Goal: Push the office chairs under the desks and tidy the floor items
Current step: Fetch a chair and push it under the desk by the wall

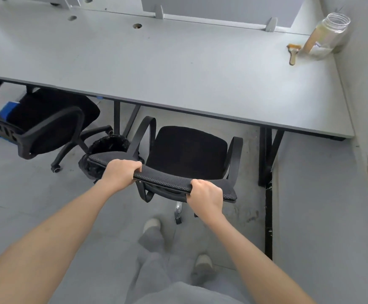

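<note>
A black office chair (pixel 187 150) stands in front of the grey desk (pixel 178 69), its seat near the desk's front edge. My left hand (pixel 119 174) grips the top of the mesh backrest on the left side. My right hand (pixel 207 197) grips the same backrest top further right. A second black chair (pixel 47 123) stands at the left with its seat partly under the desk. A black wastebasket (pixel 106 148) sits on the floor between the two chairs, partly hidden by the backrest I hold.
A glass jar (pixel 327 36) and a paintbrush (pixel 293 53) lie at the desk's far right. A blue box (pixel 1 119) sits on the floor behind the left chair. Black desk legs (pixel 266 156) stand right of the chair. My feet (pixel 154 229) are just behind it.
</note>
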